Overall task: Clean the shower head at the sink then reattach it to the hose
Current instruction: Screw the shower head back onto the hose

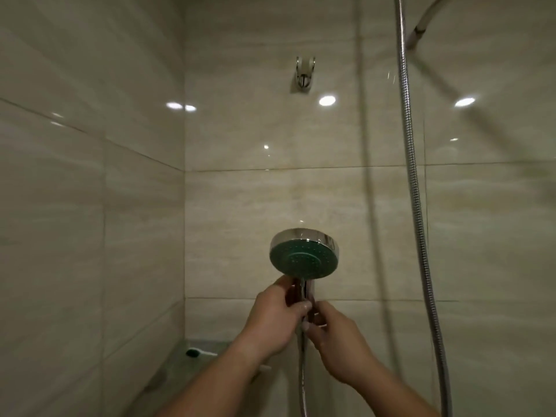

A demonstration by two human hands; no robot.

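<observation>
- The shower head (304, 253) is held upright in the shower corner, well below the wall holder (304, 74), with its green spray face turned toward the camera.
- The left hand (275, 316) is closed around the chrome handle just below the shower head.
- The right hand (334, 335) is a little lower, and its fingers pinch the joint where the hose (301, 374) meets the handle.
- The hose hangs down from that joint; another part of it runs up on the right side of the shower head, well apart from it.
- No sink is in view here, so I cannot tell if the cleaning is done.
- I judge that the hands work on the screw joint, either to loosen it or to tighten it; one picture does not show which.
- If it is the loosening, almost all the task is left. If it is the tightening, only the last turns and the return to the wall holder are left.
</observation>
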